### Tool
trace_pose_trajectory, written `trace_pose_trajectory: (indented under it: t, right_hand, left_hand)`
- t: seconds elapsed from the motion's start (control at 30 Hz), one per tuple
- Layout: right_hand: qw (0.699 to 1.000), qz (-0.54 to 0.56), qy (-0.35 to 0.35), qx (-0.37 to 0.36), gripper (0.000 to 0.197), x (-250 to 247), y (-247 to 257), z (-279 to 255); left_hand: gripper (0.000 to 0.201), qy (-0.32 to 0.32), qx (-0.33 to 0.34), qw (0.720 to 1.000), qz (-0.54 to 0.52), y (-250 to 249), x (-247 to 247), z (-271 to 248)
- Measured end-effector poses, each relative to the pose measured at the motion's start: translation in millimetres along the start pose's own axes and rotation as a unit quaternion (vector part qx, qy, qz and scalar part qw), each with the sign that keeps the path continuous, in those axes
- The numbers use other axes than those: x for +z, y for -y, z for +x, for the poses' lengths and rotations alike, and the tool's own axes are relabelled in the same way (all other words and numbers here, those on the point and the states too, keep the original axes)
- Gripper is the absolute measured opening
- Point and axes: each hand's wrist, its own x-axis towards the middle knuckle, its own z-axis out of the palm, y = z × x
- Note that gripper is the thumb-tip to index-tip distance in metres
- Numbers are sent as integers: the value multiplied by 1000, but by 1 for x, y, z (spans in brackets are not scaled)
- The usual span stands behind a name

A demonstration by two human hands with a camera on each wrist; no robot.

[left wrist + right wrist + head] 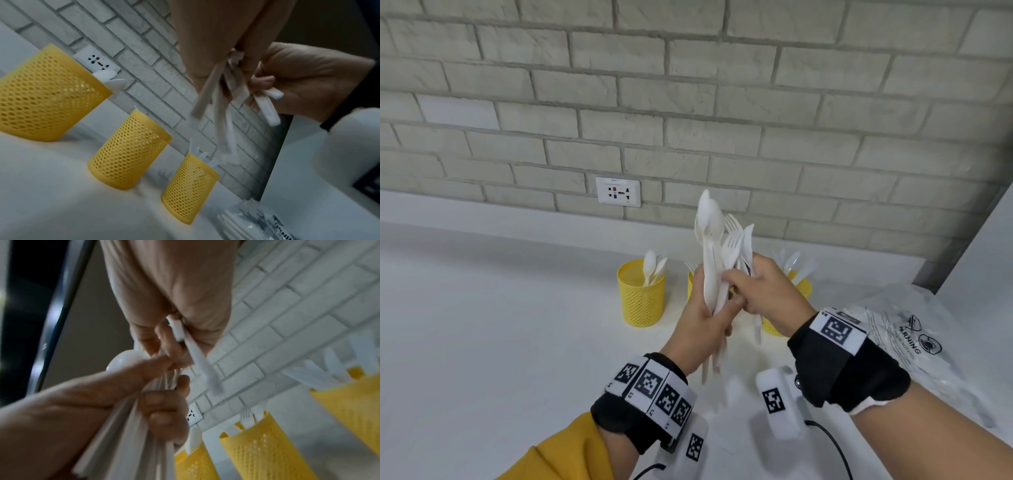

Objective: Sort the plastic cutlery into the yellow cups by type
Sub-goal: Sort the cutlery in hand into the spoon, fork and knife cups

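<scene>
Both hands are up above the white surface [517,342], working one bundle of white plastic cutlery [710,270]. The left hand [702,318] has its fingers curled tight round the handles, spoon bowls and fork tines fanning out above the fist. The right hand [767,291] meets the bundle from the other side, its fingers [164,340] closed on a single white handle [197,358] that angles out of its grip; which type of piece that is, I cannot tell.

Take the middle yellow cup [129,151] as the marker. The bundle is held in the air just in front of it, hiding most of it from the head camera. To its left stands the spoon cup [641,294], spoon bowls poking above the rim. To its right stands the third cup [190,190], with white pieces sticking up out of it, too blurred to name. From the right wrist camera, fork tines [246,414] show over the middle cup's rim. All three mesh cups stand upright in a row along the brick wall [688,102].

Behind the cups, a white wall socket [618,192] sits low on the bricks. Well right of the middle cup, a clear plastic bag [914,329] with printed warning text lies on the surface, more white cutlery visible inside it from the left wrist camera.
</scene>
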Motion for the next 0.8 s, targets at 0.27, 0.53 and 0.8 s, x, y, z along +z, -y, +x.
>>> trace_pose_trajectory:
  t: [0.27, 0.53, 0.8]
  right_hand:
    - [984, 168, 39, 30, 13, 3, 3, -15]
    - [975, 216, -58, -14, 14, -10, 7, -12]
    - [972, 212, 88, 48, 19, -6, 3, -15]
  left_hand:
    - [29, -24, -26, 995, -93, -7, -8, -6]
    - [25, 21, -145, 972, -186, -17, -15, -3]
    - [5, 89, -136, 970, -183, -23, -17, -2]
